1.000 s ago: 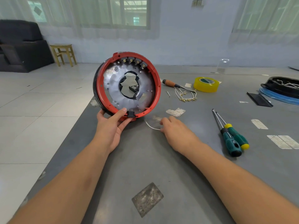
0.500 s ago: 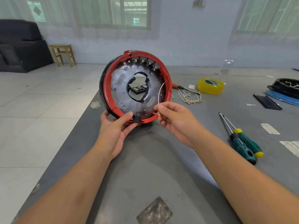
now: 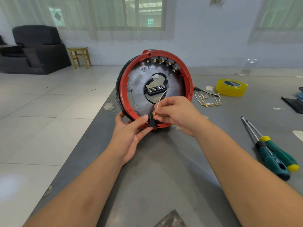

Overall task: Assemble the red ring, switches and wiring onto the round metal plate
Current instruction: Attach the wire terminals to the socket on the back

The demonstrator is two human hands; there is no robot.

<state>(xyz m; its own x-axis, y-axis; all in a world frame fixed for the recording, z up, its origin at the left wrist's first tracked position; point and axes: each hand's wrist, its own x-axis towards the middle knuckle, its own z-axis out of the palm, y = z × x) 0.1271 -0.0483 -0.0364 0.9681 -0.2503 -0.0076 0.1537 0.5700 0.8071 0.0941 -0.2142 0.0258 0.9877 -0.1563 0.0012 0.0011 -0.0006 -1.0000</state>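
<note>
The round metal plate (image 3: 140,89) stands on edge on the grey table, with the red ring (image 3: 188,81) fitted around it. Several switches (image 3: 165,61) with brass terminals sit along its upper inside rim. My left hand (image 3: 129,130) grips the bottom of the ring, thumb beside a black switch (image 3: 152,123) clipped there. My right hand (image 3: 177,112) pinches a short white wire (image 3: 161,97) whose brass terminal points down just above that black switch; its ring lug sticks up in front of the plate's centre hole.
A bundle of white wires with brass terminals (image 3: 207,99) lies right of the plate, beside a yellow tape roll (image 3: 231,87). Two green-handled screwdrivers (image 3: 272,154) lie at the right. A black bit case (image 3: 155,90) shows through the plate's hole. The table's left edge runs close by.
My right hand picked the white wire off the table, lifted it and brought its terminal down to the black switch at the ring's bottom. My left hand kept holding the plate.
</note>
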